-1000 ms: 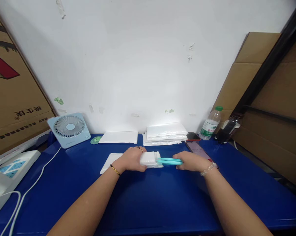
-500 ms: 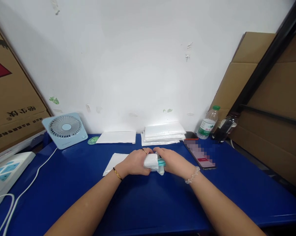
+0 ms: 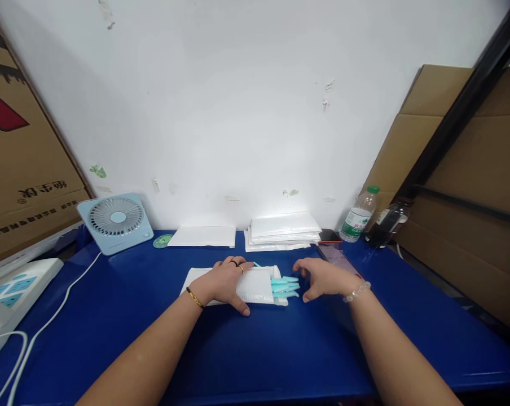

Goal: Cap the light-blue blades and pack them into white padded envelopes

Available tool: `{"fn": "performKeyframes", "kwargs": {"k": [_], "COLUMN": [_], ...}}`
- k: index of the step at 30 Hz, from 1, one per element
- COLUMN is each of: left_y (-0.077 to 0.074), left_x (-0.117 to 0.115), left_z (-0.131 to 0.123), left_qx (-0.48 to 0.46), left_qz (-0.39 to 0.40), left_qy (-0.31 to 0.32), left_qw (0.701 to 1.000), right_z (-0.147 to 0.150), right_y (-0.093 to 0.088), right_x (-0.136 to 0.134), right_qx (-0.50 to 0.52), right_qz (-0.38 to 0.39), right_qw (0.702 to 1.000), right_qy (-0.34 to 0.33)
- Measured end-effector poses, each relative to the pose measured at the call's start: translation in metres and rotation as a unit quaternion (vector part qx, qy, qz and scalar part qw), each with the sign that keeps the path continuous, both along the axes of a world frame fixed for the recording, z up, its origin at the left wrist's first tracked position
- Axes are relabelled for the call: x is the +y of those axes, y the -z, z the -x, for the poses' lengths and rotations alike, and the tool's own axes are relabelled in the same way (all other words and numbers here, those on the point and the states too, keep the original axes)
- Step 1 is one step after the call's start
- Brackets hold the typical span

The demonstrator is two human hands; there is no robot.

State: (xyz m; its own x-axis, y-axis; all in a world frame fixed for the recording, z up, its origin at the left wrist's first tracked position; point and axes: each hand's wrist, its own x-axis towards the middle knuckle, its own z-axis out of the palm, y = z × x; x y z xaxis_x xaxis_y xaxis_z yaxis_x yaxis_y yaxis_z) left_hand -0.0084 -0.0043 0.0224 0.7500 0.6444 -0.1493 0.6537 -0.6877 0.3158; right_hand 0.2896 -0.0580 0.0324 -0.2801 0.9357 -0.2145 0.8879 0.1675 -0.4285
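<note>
Nearest, left hand (image 3: 223, 282) lies flat on white pouch (image 3: 255, 285), pinning it to blue surface (image 3: 259, 349); grip spread, clasping nothing. Teal sticks (image 3: 285, 286) poke from pouch mouth, ends splayed. Right hand (image 3: 322, 277) just beside them, fingers loose, empty. Step looks like filling pouch; next likely needs sticks nudged fully inside. Behind: pouch stack (image 3: 282, 230), fan (image 3: 116, 221), bottle (image 3: 357, 215).

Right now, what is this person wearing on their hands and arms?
Both forearms are bare, with no sleeves in view. The left hand has a thin gold bangle at the wrist and rings, one dark and one gold, on two fingers. The right hand has a bracelet of pale beads at the wrist.
</note>
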Motion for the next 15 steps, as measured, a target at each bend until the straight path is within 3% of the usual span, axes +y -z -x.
{"fn": "performKeyframes", "kwargs": {"k": [6, 15], "left_y": [-0.001, -0.002], "left_x": [0.004, 0.001], "left_z": [0.003, 0.001], "left_qx": [-0.006, -0.026], "left_qz": [0.029, 0.026], "left_qy": [-0.014, -0.019], "left_qw": [0.999, 0.999], "right_z": [0.041, 0.025], "right_y": [0.011, 0.013], "right_x": [0.002, 0.007], "right_qx": [0.122, 0.202], "right_qz": [-0.023, 0.034], "right_qw": [0.992, 0.979], "right_qy": [-0.035, 0.015]}}
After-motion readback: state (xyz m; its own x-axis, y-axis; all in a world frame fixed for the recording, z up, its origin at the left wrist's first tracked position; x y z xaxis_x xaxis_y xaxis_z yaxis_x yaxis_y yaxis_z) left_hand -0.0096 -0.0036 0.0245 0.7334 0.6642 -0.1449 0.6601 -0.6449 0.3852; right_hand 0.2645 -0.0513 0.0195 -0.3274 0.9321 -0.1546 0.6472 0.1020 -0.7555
